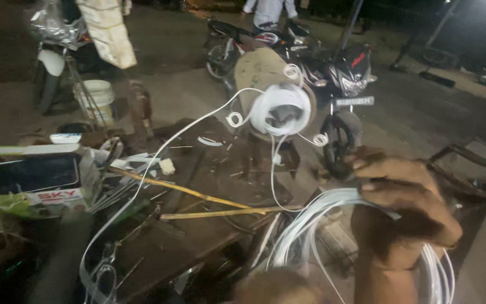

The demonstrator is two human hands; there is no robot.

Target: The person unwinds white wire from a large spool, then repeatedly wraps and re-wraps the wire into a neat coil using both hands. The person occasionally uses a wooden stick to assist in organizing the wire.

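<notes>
Head view shows a bundle of thin white cord, glossy and flat like plastic strapping, looped into many overlapping turns low in the middle-right of the picture. The loops fan out below and to the left of the right hand, and a few more turns hang past the wrist at the lower right. One strand runs up from the bundle to a wound white coil sitting on a pale round spool, with small curls springing off it. Another long strand sweeps from that coil down to the lower left.

Right hand is closed in a fist around the top of the looped cord, fingers curled over it, back of the hand toward the camera. At the bottom edge a blurred, skin-coloured shape may be the left hand; its grip cannot be told.

Beyond lie a dark cluttered workbench with two yellowish sticks, a white bucket, and parked motorcycles.
</notes>
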